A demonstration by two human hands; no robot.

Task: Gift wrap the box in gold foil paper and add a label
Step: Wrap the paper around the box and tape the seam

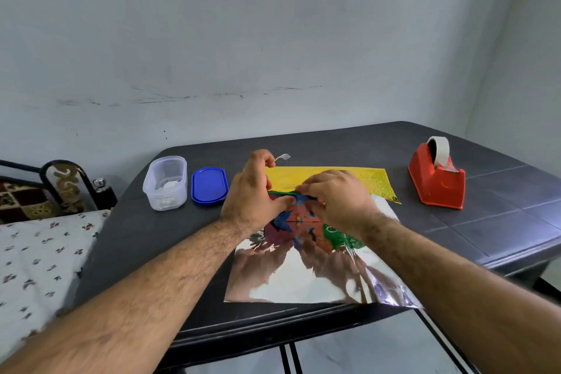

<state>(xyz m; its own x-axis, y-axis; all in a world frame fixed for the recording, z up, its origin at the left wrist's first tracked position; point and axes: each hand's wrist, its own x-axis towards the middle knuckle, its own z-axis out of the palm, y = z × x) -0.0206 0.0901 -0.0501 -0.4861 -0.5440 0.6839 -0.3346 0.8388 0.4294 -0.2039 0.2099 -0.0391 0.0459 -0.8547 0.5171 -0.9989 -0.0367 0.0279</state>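
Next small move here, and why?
Probably press the tape strip held in the left hand onto the foil paper edge at the box. The right hand pinches that edge there, and nothing seems to fasten it yet.

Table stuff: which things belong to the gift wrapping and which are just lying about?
Wrapping job: box, gold foil paper, silver sheet, tape strip, red tape dispenser, both hands.

Lying about: clear tub, blue lid, black bottle.

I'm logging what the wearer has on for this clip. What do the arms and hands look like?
Both forearms are bare and hairy, with no sleeves in view. The left hand and right hand wear no gloves, and no rings, watch or bracelets are visible.
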